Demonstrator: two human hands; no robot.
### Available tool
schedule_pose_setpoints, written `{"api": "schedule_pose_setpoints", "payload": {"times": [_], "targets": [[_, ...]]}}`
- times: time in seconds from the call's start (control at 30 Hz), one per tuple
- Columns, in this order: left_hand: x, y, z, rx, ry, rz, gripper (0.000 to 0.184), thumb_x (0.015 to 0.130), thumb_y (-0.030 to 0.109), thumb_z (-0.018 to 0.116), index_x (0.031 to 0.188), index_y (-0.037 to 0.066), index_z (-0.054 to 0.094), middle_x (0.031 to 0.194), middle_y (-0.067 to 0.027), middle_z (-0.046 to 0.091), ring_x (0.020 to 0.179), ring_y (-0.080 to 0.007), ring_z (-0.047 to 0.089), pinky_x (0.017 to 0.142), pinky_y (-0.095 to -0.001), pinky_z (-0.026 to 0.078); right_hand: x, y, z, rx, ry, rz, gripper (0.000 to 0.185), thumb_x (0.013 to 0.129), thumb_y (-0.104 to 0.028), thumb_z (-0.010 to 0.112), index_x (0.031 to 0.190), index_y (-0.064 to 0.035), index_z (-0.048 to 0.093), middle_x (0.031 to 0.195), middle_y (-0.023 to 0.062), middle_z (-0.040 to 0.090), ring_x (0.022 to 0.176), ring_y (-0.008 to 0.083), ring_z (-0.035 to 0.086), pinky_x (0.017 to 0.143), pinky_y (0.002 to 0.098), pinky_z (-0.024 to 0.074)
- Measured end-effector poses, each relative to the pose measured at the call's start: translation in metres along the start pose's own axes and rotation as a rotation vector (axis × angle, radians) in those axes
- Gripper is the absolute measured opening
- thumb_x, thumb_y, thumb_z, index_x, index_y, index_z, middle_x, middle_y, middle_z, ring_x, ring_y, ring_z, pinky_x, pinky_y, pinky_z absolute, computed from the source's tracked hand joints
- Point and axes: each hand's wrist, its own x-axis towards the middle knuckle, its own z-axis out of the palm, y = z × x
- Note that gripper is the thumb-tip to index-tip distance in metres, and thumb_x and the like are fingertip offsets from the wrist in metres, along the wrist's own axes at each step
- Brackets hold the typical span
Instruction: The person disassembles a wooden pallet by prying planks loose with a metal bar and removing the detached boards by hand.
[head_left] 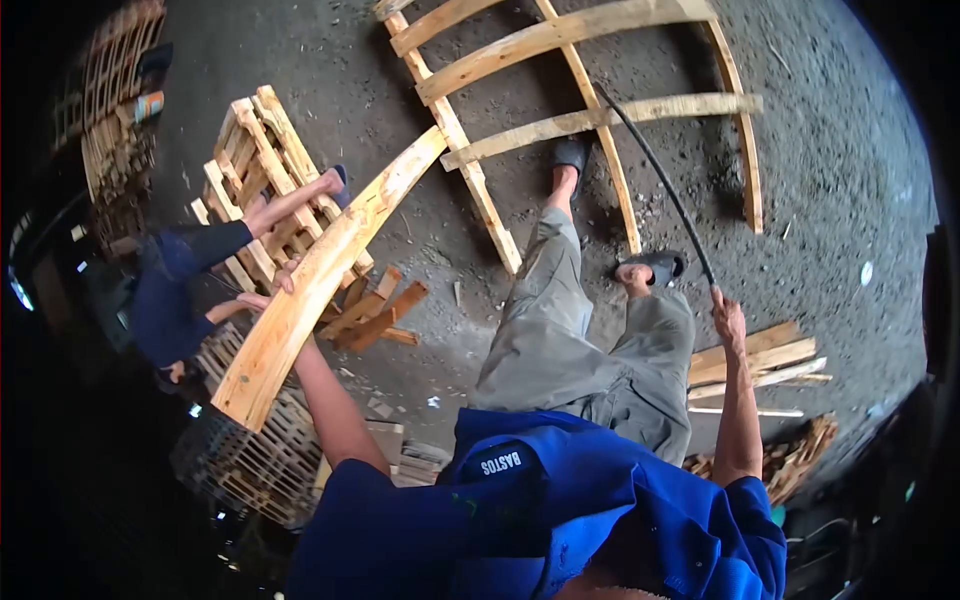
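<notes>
My left hand [288, 276] is wrapped around a long wooden plank [318, 270] that slants across the left of the head view; the plank covers most of the hand. The far end of the plank reaches the side of a partly boarded wooden pallet [540, 40]. My right hand [729, 318] grips the near end of a long black pry bar [660, 175]. Its far tip lies by the middle beam of the pallet, close to a cross slat [690, 107]. How the tip touches the wood is too small to tell.
On the left, a co-worker [180, 280] bends beside stacked pallets [255, 165], one foot on them. Loose boards [375, 315] lie below that stack. More planks [760, 360] lie at the right. My shoes [655, 266] stand by the pallet on the dirt floor [840, 180].
</notes>
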Motion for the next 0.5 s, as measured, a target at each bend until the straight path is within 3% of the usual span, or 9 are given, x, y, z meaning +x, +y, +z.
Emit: {"api": "schedule_pose_setpoints", "payload": {"times": [0.07, 0.1, 0.3, 0.37, 0.4, 0.47, 0.5], "targets": [[0.011, -0.011, 0.004, -0.064, -0.251, 0.113, 0.095, 0.083, 0.092, 0.016, 0.076, 0.008, 0.059, 0.126, -0.0141, 0.063, 0.134, -0.0326, 0.044, 0.120, -0.0462, 0.023, -0.010, -0.018, -0.019, 0.005, 0.008, 0.021, 0.081, 0.099, -0.069, 0.036, 0.090, 0.0031, 0.071, 0.087, 0.0320, 0.066, 0.096, 0.0526, 0.063, 0.083, 0.0562, 0.0482], [0.015, -0.014, 0.024, -0.213, -0.153, 0.074, 0.096, 0.075, 0.098, 0.018, 0.070, 0.009, 0.053, 0.121, -0.0121, 0.062, 0.123, -0.0288, 0.043, 0.115, -0.0464, 0.024, -0.020, -0.037, -0.033, 0.017, -0.007, 0.050, 0.083, 0.098, -0.071, 0.036, 0.084, 0.0023, 0.072, 0.081, 0.0288, 0.067, 0.093, 0.0492, 0.066, 0.082, 0.0540, 0.0491], [0.026, -0.006, 0.005, -0.261, -0.030, 0.274, 0.092, 0.073, 0.099, 0.027, 0.068, 0.011, 0.054, 0.102, -0.0066, 0.056, 0.104, -0.0225, 0.047, 0.116, -0.0479, 0.023, -0.013, -0.072, -0.073, -0.034, 0.001, 0.106, 0.085, 0.093, -0.077, 0.040, 0.073, 0.0003, 0.069, 0.069, 0.0199, 0.065, 0.075, 0.0383, 0.066, 0.079, 0.0480, 0.0490], [0.042, 0.005, -0.003, -0.257, -0.046, 0.305, 0.090, 0.073, 0.099, 0.029, 0.067, 0.012, 0.054, 0.095, -0.0047, 0.054, 0.097, -0.0204, 0.048, 0.116, -0.0485, 0.022, -0.015, -0.092, -0.077, -0.094, 0.114, -0.022, 0.083, 0.093, -0.077, 0.044, 0.065, -0.0017, 0.064, 0.054, 0.0093, 0.054, 0.056, 0.0226, 0.057, 0.060, 0.0403, 0.0456], [0.055, 0.011, -0.006, -0.253, -0.068, 0.320, 0.090, 0.072, 0.099, 0.031, 0.066, 0.012, 0.054, 0.092, -0.0038, 0.053, 0.094, -0.0193, 0.049, 0.117, -0.0487, 0.022, -0.022, -0.105, -0.088, -0.039, 0.060, 0.033, 0.081, 0.093, -0.077, 0.046, 0.066, -0.0023, 0.063, 0.054, 0.0073, 0.054, 0.052, 0.0192, 0.056, 0.054, 0.0374, 0.0442], [0.095, 0.027, -0.008, -0.260, -0.166, 0.347, 0.088, 0.071, 0.099, 0.033, 0.065, 0.013, 0.054, 0.086, -0.0020, 0.050, 0.088, -0.0172, 0.050, 0.117, -0.0493, 0.022, -0.019, -0.108, -0.091, -0.057, 0.011, 0.132, 0.086, 0.092, -0.079, 0.041, 0.070, 0.0008, 0.067, 0.065, 0.0183, 0.063, 0.068, 0.0343, 0.064, 0.072, 0.0469, 0.0495], [0.121, 0.039, -0.005, -0.279, -0.237, 0.330, 0.088, 0.071, 0.099, 0.035, 0.065, 0.014, 0.054, 0.082, -0.0011, 0.049, 0.085, -0.0161, 0.050, 0.117, -0.0495, 0.021, -0.029, -0.127, -0.098, -0.018, 0.008, 0.173, 0.082, 0.093, -0.076, 0.046, 0.070, 0.0003, 0.066, 0.061, 0.0136, 0.059, 0.059, 0.0270, 0.060, 0.061, 0.0432, 0.0479]]}}
